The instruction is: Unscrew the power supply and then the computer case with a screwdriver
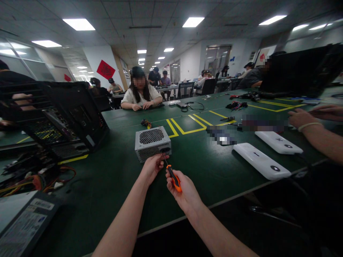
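A grey metal computer power supply (152,142) with perforated sides sits on the green table in front of me. My right hand (182,187) is wrapped round the orange and black handle of a screwdriver (175,180). Its thin shaft points up and away, toward the near right corner of the power supply. Close against that same corner is my left hand (154,167), its fingers pinched together beside the shaft's tip. Whatever lies between those fingers, if anything, is too small to make out. A bundle of cables (146,123) comes out behind the power supply.
An open black computer case (77,117) stands at left, with loose cables (40,182) and another power supply (24,221) nearer me. To the right lie two white devices (261,160). A co-worker's hands (305,117) are at far right; another person (140,91) sits opposite.
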Demonstrator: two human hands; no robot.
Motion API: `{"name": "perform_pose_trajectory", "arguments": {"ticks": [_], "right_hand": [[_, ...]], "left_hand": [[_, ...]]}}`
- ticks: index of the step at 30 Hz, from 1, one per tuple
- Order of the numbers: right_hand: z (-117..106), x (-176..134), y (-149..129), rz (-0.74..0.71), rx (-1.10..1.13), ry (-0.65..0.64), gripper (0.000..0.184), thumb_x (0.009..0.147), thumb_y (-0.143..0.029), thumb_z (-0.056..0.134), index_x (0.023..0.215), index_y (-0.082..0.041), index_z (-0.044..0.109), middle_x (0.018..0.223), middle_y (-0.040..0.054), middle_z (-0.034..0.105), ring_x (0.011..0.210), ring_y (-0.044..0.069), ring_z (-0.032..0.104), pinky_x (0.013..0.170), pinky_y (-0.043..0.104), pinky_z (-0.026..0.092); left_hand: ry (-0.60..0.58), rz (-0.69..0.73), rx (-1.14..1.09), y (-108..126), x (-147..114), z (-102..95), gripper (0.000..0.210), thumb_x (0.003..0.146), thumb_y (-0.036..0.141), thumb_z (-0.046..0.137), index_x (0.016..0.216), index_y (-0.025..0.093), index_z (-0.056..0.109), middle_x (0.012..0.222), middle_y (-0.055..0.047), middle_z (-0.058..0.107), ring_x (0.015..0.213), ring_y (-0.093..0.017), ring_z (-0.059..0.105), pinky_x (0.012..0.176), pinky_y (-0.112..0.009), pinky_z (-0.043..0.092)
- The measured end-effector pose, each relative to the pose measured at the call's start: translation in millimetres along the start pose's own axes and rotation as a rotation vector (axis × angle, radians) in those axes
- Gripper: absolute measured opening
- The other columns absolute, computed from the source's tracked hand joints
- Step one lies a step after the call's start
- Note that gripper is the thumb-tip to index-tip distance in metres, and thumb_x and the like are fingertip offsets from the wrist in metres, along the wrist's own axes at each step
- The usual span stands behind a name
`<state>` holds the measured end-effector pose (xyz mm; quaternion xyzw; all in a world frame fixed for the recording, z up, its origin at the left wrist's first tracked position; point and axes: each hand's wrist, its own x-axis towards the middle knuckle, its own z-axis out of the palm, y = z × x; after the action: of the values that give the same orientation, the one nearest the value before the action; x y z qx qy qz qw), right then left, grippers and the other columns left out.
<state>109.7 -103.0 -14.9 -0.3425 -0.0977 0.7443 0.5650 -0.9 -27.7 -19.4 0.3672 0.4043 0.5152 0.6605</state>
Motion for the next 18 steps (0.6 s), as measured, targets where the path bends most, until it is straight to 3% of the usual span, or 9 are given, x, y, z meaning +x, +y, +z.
{"name": "perform_pose_trajectory", "arguments": {"ticks": [9,18], "right_hand": [[1.7,0.7,-1.2,0.03,-0.039,-0.011,0.011,0.075,-0.017,0.047,0.073,-0.01,0.055,0.058,0.0013,0.054,0.043,0.003,0.045,0.037,0.012,0.037],[4.6,-4.6,0.0,0.014,-0.093,-0.041,0.005,0.072,-0.016,0.053,0.067,-0.013,0.053,0.056,0.0003,0.054,0.046,0.005,0.047,0.042,0.015,0.04]], "left_hand": [[-0.018,0.026,0.141,-2.8,0.9,0.3,0.021,0.069,0.025,0.057,0.077,0.006,0.057,0.064,-0.004,0.057,0.039,0.001,0.031,0.036,-0.013,0.021],[0.027,0.028,0.103,-3.6,4.4,0.9,0.024,0.062,0.026,0.064,0.07,0.006,0.055,0.057,-0.001,0.053,0.037,0.001,0.03,0.035,-0.013,0.016]]}}
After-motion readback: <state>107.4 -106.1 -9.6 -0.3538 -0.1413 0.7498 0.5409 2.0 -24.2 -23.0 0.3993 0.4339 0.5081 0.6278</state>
